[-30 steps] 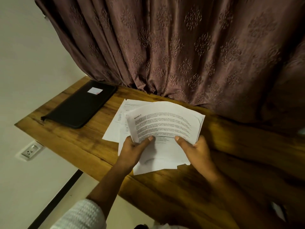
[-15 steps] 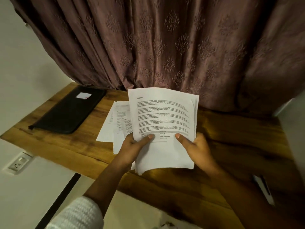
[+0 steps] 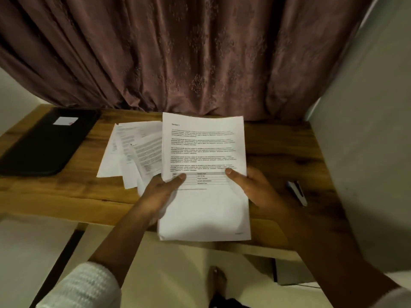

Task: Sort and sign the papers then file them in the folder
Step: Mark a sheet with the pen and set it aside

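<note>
held stack of papers (image 3: pixel 204 174): white a4-type sheets, portrait, top sheet facing the camera. black print: a short heading top left (too blurred to read reliably), five paragraph blocks, then a small table with a grey header row. the lower third is blank. edges roughly squared, and a few sheet edges show at the lower left, so there is more than one sheet. can't count them.

position: stack is raised over the near edge of the bench (image 3: pixel 278 152), with its bottom overhanging toward the floor.

left hand (image 3: pixel 160 194) grasps the stack's left edge, thumb on the front at the table's left end, fingers behind. right hand (image 3: pixel 251 190) grasps the right edge the same way, thumb at the table's right end.

counts:
- 2 hands, both on the stack
- 1 fan of loose papers (image 3: pixel 133 152) flat on the bench just left of the stack, at least four overlapping sheets, printed, partly covered by the stack and the left hand
- 1 folder (image 3: pixel 46 141) at far left, closed, apart from the fan
- 1 pen (image 3: pixel 297 192) on the bench right of the right hand, not touching it

materials: bench is brown wood with visible grain and a flat slab top. folder is black, matte, with rounded corners and a small white label (image 3: pixel 65 121) on its cover. pen is slim and dark with a lighter end (blurred). curtain (image 3: pixel 200 52) behind is mauve fabric, pleated, with an embossed motif. left sleeve (image 3: pixel 82 285) is white ribbed knit.
</note>
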